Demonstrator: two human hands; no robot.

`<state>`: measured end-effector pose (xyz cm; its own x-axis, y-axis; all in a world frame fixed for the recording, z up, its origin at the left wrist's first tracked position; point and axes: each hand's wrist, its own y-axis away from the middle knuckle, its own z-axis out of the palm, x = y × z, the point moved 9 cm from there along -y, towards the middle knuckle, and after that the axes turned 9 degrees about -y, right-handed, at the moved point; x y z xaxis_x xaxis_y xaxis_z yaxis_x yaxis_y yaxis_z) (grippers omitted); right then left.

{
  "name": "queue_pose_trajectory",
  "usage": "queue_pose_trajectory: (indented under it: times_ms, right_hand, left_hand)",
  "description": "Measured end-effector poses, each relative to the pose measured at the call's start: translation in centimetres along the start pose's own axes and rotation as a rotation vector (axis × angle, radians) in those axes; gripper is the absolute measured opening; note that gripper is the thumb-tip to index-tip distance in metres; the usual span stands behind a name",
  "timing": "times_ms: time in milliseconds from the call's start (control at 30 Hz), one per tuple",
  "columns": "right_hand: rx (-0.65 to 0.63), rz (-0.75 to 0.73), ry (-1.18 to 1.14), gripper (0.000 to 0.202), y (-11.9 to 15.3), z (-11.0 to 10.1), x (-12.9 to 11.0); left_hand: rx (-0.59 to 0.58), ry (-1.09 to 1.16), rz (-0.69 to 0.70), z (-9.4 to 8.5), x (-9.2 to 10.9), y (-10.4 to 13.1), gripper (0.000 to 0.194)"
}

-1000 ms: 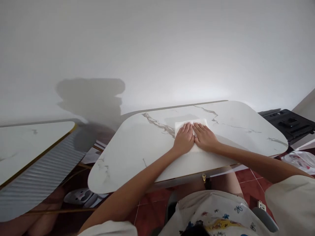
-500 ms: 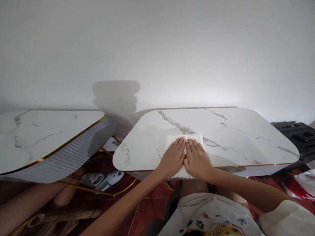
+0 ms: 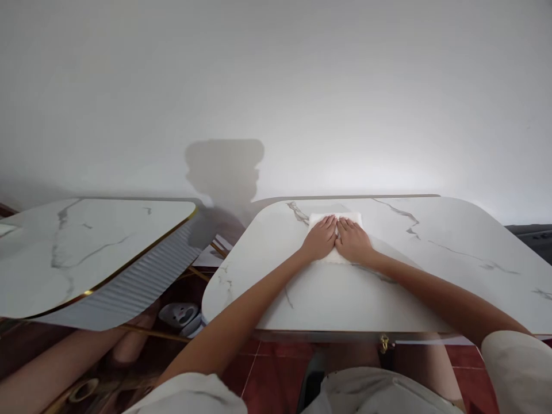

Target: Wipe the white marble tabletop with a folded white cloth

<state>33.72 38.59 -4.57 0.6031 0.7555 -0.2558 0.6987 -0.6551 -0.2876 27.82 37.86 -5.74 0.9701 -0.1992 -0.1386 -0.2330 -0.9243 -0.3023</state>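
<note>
The cloth (image 3: 335, 256), white, is laid flat on the table (image 3: 323, 299), between its far and near edges. Its left part is covered by the left hand (image 3: 319, 238) and its right part by the right hand (image 3: 354, 240). Both hands are held palm down, open and flat, with the fingers of each kept close together and pointed towards the wall (image 3: 276, 86); the two are met at the middle of the cloth, and nothing is gripped.

The white tabletop is marked with grey-brown veins, and a gold fitting (image 3: 384, 344) is seen below its near edge. To the left, a second table (image 3: 34, 247) is set apart, its veined top edged in gold above a ribbed side (image 3: 144, 282). Between the tables a shadow (image 3: 228, 167) is cast on the wall. Beneath the second table, another person's legs (image 3: 81, 356) are seen, with a pale shoe (image 3: 179, 314) nearby on the red floor (image 3: 276, 374). A dark object (image 3: 535, 237) is partly shown at far right.
</note>
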Motion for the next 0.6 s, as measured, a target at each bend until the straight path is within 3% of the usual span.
queue_pose_trajectory:
  times_ms: [200, 333, 467, 600]
  right_hand:
    - [-0.009, -0.011, 0.002, 0.056, -6.0, 1.1, 2.8]
    - [-0.023, -0.003, 0.019, 0.056, -8.9, 2.0, 3.7]
    - [0.007, 0.017, 0.0, 0.056, -11.4, 2.8, 2.4]
    - [0.012, 0.002, -0.05, 0.056, -14.0, 4.2, -0.8]
  left_hand:
    - [0.014, 0.034, -0.002, 2.2, -4.4, -5.0, 0.052]
    - [-0.009, 0.042, 0.017, 3.2, -6.5, -7.1, 0.052]
    - [-0.02, 0.061, 0.033, 3.9, -9.7, -7.3, 0.053]
    - [-0.028, 0.066, 0.019, 3.9, -13.8, -5.6, 0.053]
